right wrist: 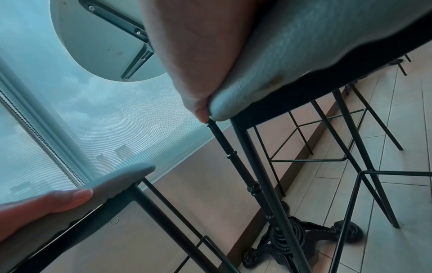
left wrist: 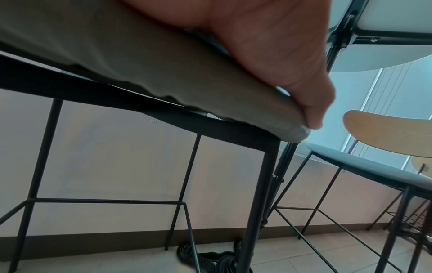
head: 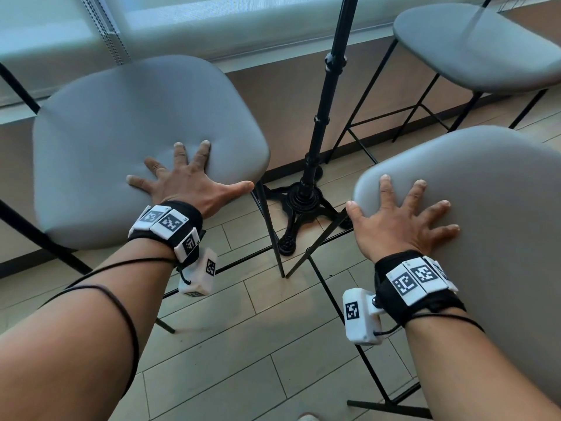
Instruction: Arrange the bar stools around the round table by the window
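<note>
Two grey-cushioned bar stools on black metal legs stand either side of the round table's black pedestal [head: 321, 117]. My left hand [head: 182, 180] lies flat with spread fingers on the near right corner of the left stool seat [head: 121, 132], thumb along its edge [left wrist: 311, 110]. My right hand [head: 400, 220] presses flat on the near left corner of the right stool seat [head: 485, 177], thumb over the corner [right wrist: 198, 103]. The white underside of the table top [right wrist: 98, 42] shows above in the wrist views. Neither hand curls round anything.
A third grey stool [head: 473, 47] stands at the back right by the window sill [head: 273, 56]. The table's ornate cast base [head: 303, 202] sits on the tiled floor between the stool legs. A wooden chair back [left wrist: 385, 133] is further right; blinds with a bead chain [head: 112, 34] hang left.
</note>
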A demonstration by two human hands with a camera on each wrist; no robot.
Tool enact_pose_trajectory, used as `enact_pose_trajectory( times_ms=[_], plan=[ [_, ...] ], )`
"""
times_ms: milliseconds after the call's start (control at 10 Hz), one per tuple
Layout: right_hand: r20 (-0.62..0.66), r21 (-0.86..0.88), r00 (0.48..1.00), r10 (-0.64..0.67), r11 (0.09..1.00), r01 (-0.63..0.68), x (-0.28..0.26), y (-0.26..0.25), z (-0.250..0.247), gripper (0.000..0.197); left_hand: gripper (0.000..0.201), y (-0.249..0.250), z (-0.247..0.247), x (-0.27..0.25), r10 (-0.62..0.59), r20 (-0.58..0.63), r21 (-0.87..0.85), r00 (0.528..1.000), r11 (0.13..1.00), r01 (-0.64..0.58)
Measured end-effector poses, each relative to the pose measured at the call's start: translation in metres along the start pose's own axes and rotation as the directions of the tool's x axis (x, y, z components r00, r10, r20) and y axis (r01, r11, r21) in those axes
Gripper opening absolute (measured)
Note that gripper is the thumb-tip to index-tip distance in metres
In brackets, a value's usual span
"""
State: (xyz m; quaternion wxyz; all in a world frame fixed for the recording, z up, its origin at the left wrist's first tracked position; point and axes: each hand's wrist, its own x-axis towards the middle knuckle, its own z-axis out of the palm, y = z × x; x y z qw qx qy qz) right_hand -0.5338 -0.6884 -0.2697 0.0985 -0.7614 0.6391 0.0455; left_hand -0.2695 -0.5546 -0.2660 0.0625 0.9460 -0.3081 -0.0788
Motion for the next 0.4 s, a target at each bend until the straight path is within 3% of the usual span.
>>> enact_pose_trajectory(
  times_ms=[200,300,400],
  plan=[
    [0.011,-0.009,1.0,-0.005,1.0,0.005,-0.003,0.001,0.001,0.083,0.123,0.0,0.001,-0.003,0.009,0.025,0.01,1.0,1.0,-0.01],
    [0.05,0.024,0.999,-0.007,1.0,0.006,-0.004,0.001,-0.006,0.083,0.117,-0.004,-0.01,-0.004,0.034,0.05,-0.064,0.998,0.997,-0.031],
    [0.068,0.1,0.997,-0.036,0.995,0.029,-0.015,0.007,-0.017,0.082,0.099,-0.015,-0.018,-0.042,0.204,-0.064,-0.157,0.977,0.965,-0.212]
  ],
)
